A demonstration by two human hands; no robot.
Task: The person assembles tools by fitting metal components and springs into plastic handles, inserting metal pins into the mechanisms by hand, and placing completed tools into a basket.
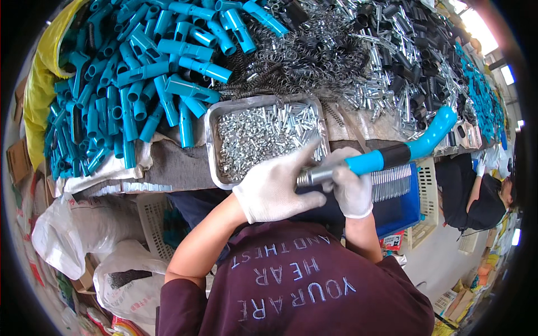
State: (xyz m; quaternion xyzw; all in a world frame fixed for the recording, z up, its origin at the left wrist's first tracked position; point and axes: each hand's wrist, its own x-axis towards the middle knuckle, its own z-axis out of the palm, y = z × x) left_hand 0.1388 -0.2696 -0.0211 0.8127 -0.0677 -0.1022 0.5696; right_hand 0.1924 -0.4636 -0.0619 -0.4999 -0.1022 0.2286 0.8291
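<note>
Holding the blue-handled tool [392,154] level just on your side of the metal tray [212,147], you keep both gloved hands at its silver metal end so that end stays steady over your lap. Your right hand [352,187] is wrapped shut around the silver shaft where it meets the blue grip, and your left hand [277,187] cups the shaft's tip with its fingers loosely curled and the forefinger stretched toward the tray; whether it pinches a small part there you cannot tell. The tool's curved blue tail rises away to the right of the tray, clear of the heaps. The tray sits at the table [179,165] edge, close to your hands, and is filled with small silver pins [263,131]. Beyond the tray, to its left, lie piled blue plastic handles [140,73]; behind it, tangled wire springs [302,56]; to its right, mixed silver and black parts [403,61].
</note>
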